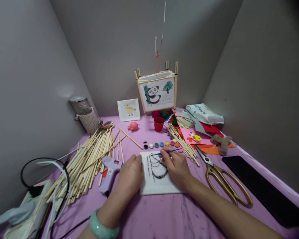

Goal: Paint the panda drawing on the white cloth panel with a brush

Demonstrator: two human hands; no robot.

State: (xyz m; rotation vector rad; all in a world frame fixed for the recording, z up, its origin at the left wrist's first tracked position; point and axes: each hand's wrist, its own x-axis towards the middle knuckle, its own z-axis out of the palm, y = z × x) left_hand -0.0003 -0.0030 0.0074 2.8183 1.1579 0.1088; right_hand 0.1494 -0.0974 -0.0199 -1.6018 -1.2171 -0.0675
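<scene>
A small white canvas lies flat on the purple-covered table, with a partly drawn panda in black lines on it. My right hand rests over its right side, fingers closed round a thin blue paintbrush. The brush tip meets the upper part of the drawing. At the left edge of the canvas is my left hand, its fingers curled and pressed against that edge; the fingertips are partly hidden. Small paint pots stand in a row just beyond the canvas. Behind them is a red cup with dark contents.
Many wooden sticks and a lilac glue gun lie left. Gold-handled scissors, more sticks and a black slab lie right. A panda lantern and chick picture stand behind. Cables loop at left.
</scene>
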